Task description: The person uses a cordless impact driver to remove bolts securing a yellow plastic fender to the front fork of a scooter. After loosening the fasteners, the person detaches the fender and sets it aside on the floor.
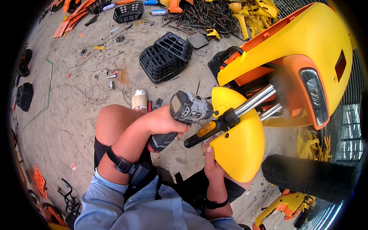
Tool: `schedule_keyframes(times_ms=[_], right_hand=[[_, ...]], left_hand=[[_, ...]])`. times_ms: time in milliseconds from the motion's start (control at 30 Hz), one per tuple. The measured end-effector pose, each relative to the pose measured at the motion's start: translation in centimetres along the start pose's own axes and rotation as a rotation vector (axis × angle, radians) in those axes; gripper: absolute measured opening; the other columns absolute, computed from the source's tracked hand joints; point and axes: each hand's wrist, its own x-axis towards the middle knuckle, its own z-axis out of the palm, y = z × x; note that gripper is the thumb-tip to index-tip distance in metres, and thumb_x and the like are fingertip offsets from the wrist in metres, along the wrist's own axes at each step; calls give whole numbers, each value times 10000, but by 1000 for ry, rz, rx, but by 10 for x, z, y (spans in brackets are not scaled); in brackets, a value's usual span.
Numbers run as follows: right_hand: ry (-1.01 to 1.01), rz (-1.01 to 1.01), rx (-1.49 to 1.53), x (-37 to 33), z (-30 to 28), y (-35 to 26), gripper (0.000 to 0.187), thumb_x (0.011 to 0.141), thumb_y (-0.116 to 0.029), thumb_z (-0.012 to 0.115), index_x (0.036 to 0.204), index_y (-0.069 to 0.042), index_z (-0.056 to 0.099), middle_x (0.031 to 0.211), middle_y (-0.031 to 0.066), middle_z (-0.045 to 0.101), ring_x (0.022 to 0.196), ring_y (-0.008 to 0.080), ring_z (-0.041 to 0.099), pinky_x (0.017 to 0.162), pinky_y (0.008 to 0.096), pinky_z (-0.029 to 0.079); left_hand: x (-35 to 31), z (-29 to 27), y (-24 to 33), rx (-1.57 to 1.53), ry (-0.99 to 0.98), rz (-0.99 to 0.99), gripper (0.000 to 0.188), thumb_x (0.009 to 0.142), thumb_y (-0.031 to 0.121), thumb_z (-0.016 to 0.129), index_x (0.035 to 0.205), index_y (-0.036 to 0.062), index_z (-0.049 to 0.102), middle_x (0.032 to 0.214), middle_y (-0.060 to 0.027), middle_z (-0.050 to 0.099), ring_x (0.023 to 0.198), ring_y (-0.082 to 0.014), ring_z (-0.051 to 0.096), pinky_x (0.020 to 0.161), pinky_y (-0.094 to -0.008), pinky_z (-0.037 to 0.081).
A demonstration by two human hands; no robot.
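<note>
My left hand (164, 119) is wrapped round the handle of a grey and black cordless drill (191, 107). The drill's front points right, at a yellow mudguard (242, 153); whether its tip touches is hard to see. With my right hand (212, 164) I grip the mudguard's near edge, thumb on its face. Chrome fork tubes (256, 100) cross the mudguard, ending in a black lower leg with an amber reflector (207, 128). They lead to a yellow and orange vehicle body (303, 42) with a headlight (314, 92), tipped over at the right.
Black plastic baskets (163, 63) lie ahead on the concrete floor. Behind them are a heap of dark metal rods (209, 17) and a pile of yellow parts (260, 13). A black ribbed roll-like object (306, 176) sits at the right. Small metal pieces (111, 78) are scattered ahead-left.
</note>
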Motion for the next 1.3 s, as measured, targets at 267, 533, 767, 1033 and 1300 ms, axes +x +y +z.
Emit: schedule_keyframes(times_ms=[267, 533, 767, 1033, 1300], right_hand=[[44, -120, -106, 1, 2, 12, 234, 1018, -107, 548, 1211, 21, 582, 964, 26, 593, 782, 116, 540, 697, 244, 461], [55, -99, -148, 0, 4, 16, 251, 1018, -113, 555, 1224, 28, 579, 947, 23, 589, 764, 117, 531, 717, 249, 457], [-40, -137, -148, 4, 1, 19, 232, 1020, -139, 559, 1183, 25, 576, 896, 17, 548, 747, 111, 516, 703, 243, 450], [-39, -21, -89, 3, 5, 19, 186, 1021, -123, 554, 1137, 21, 573, 898, 14, 526, 749, 109, 509, 711, 242, 446], [2, -104, -132, 6, 8, 31, 68, 1004, -80, 559, 976, -20, 547, 848, 19, 492, 732, 121, 497, 689, 246, 434]], left_hand=[[1, -2, -6, -8, 10, -5, 233, 771, 21, 702, 1001, -3, 667, 857, -59, 673, 703, -159, 656, 656, -296, 542], [3, -3, -8, -20, 4, 1, 230, 775, 21, 712, 1000, -4, 669, 866, -57, 676, 704, -159, 657, 655, -293, 543], [0, -1, -4, 7, 21, -36, 210, 785, 38, 709, 988, -3, 674, 872, -52, 681, 702, -158, 656, 657, -293, 539], [-2, 1, 1, -33, -1, -7, 187, 789, 44, 697, 970, 2, 681, 867, -52, 685, 698, -158, 657, 658, -295, 532], [-2, -1, -1, -37, -9, 10, 181, 788, 43, 691, 962, -2, 676, 862, -53, 679, 694, -155, 655, 655, -290, 532]])
